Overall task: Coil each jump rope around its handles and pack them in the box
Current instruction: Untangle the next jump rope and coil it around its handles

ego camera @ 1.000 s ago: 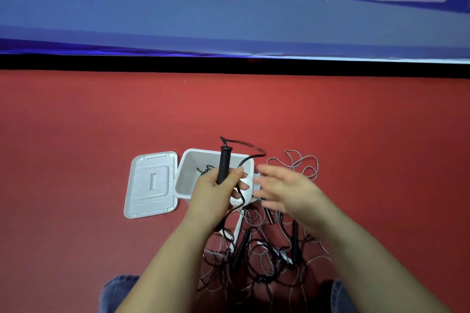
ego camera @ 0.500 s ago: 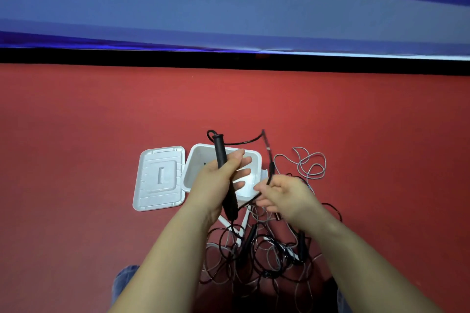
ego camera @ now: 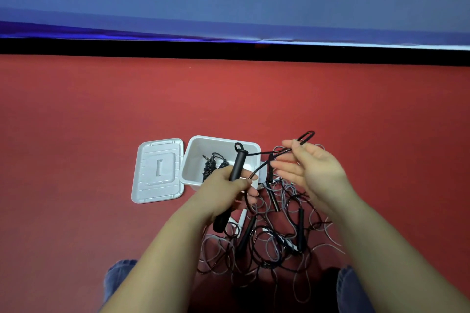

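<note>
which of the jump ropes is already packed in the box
The coiled black jump rope lying inside the white plastic box; the others lie tangled on the red floor.

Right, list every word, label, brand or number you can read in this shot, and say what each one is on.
None can be read.
Blue banner along the far wall: large pale shapes, cut off by the top edge, so no word can be made out.
White lid: only a raised rectangle, no lettering visible.
White box, black handle and ropes: no visible markings.
</note>
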Demonstrator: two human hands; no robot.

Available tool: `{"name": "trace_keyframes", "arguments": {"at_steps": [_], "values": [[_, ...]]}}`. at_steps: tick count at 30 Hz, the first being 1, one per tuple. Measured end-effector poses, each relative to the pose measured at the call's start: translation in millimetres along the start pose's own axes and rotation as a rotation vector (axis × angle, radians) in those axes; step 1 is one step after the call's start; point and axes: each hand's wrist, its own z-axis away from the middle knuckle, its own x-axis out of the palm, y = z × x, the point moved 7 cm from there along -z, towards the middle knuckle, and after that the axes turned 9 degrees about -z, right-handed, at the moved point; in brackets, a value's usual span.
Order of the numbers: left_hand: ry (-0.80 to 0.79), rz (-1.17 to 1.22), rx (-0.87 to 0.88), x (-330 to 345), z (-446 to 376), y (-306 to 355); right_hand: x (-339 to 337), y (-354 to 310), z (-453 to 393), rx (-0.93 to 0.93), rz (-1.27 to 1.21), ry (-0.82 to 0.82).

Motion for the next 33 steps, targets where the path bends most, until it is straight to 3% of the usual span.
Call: {"name": "trace_keyframes", "arguments": {"at_steps": [2,7,13,17,20,23,29,33], "values": [[0.043,0.112,-0.022,-4,-1,2,3,7,1,0.036,0.097,-0.061],[0.152,0.409,-0.069,-15,-2,2,24,57,17,0.134,0.749,-0.410],[0.148,0.659,-0.092,-17,-6,0,21,52,10,0.011,0.809,-0.290],[0.111,0.627,-0.012,-18,-4,11,21,40,7,-0.032,0.696,-0.221],[0.132,0.257,0.026,-19,-2,10,18,27,4,0.026,0.375,-0.133],[0.031,0.010,-0.006,-6,-1,3,6,12,0,0.035,0.121,-0.024],[-0.067,0.079,-0.039,3,1,3,-14,1,-2,-0.020,-0.081,0.120],[-0.064,0.137,-0.060,2,3,6,-14,4,-4,0.025,-0.086,0.099]]}}
